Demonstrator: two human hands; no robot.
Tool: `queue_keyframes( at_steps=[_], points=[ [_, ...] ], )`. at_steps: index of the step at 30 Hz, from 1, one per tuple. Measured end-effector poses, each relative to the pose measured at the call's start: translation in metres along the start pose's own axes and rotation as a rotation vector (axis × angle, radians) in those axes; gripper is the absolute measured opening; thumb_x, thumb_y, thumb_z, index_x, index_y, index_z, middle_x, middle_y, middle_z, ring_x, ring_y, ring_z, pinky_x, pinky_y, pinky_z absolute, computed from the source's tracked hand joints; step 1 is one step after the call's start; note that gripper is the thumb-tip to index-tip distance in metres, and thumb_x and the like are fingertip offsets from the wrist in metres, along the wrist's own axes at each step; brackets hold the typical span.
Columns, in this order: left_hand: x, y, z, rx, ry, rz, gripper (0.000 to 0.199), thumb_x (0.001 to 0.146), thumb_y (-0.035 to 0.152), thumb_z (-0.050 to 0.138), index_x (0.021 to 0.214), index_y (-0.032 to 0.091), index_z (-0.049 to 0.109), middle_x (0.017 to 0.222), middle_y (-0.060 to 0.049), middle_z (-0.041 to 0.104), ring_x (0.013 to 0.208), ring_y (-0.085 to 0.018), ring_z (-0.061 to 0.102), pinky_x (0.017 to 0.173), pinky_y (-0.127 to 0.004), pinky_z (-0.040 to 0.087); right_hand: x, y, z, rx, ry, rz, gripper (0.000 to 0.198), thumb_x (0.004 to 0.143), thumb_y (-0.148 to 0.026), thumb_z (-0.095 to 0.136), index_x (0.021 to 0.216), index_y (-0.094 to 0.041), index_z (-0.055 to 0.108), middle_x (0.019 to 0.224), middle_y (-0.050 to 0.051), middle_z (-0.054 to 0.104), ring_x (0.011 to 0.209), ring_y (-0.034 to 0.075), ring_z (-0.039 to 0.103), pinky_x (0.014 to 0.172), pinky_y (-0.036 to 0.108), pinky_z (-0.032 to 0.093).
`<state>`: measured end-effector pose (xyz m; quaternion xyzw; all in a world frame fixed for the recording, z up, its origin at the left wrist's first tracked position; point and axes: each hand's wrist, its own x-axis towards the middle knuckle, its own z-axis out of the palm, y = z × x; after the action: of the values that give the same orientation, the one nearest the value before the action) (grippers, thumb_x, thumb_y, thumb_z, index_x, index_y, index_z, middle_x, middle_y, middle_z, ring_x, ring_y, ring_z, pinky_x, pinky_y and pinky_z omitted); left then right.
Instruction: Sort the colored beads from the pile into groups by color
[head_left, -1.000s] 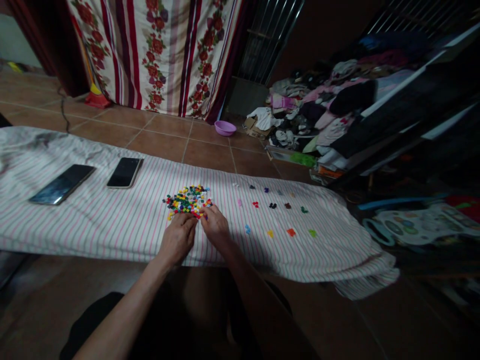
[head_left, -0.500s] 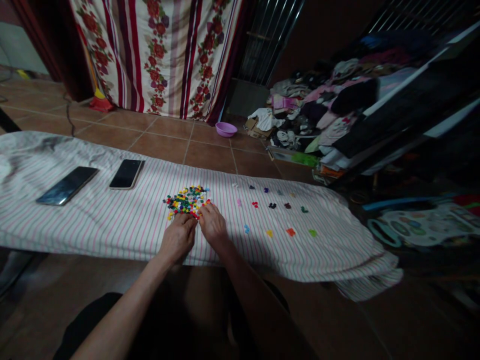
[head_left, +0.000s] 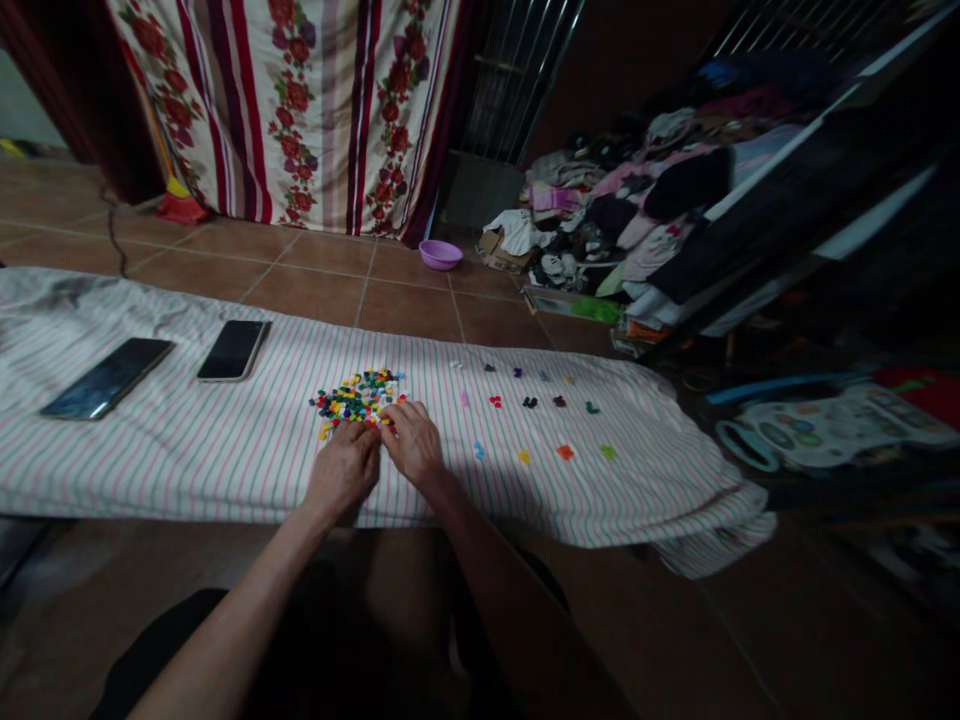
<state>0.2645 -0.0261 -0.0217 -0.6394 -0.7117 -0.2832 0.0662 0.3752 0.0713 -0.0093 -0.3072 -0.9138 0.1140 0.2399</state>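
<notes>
A mixed heap of small coloured plastic pieces (head_left: 360, 392) lies on the striped cloth (head_left: 247, 455). At its near edge my left hand (head_left: 345, 462) rests with curled fingers pressed together. My right hand (head_left: 412, 438) sits close beside it, fingers bent down onto the heap's near right edge. Whatever either set of fingertips pinches is hidden or too small to make out. To the right, small groups sorted by colour stand in rows, among them red pieces (head_left: 495, 401), black pieces (head_left: 530, 402), light blue pieces (head_left: 479, 451), yellow pieces (head_left: 523, 456), orange pieces (head_left: 564, 453) and lime green pieces (head_left: 607, 452).
Two phones lie left of the heap, a larger phone (head_left: 109, 378) and a smaller phone (head_left: 233, 351). Beyond the cloth, a purple basin (head_left: 440, 255) stands on the tiled floor near a pile of clothes (head_left: 622, 215). A floral curtain (head_left: 330, 110) hangs behind.
The camera view has swung slightly, so the surroundings sit further left. Both hands stay at the heap's near edge, with only small finger movement. The sorted groups look unchanged.
</notes>
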Motion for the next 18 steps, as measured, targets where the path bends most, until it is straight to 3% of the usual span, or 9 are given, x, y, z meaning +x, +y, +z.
queue_keyframes(
  at_steps=[8,18],
  points=[
    [0.004,0.004,0.0,0.002,0.001,0.01,0.028,0.095,0.027,0.043,0.09,0.019,0.069,0.092,-0.008,0.068,0.088,-0.02,0.058,0.079,-0.034,0.049,-0.017,0.014,-0.022,0.027,0.046,0.023,0.017,0.097,-0.026,0.052,0.098,-0.021,0.068,0.096,0.005,0.068,0.095,0.02,0.057,0.09,0.032,0.045],
    [0.009,0.008,0.001,0.055,-0.001,-0.053,0.032,0.094,0.032,0.041,0.092,0.019,0.07,0.094,-0.009,0.07,0.092,-0.023,0.06,0.077,-0.035,0.049,-0.046,0.075,-0.066,0.192,0.209,0.179,0.022,0.091,-0.021,0.049,0.096,-0.019,0.071,0.094,0.007,0.069,0.091,0.018,0.064,0.086,0.03,0.051]
  ],
)
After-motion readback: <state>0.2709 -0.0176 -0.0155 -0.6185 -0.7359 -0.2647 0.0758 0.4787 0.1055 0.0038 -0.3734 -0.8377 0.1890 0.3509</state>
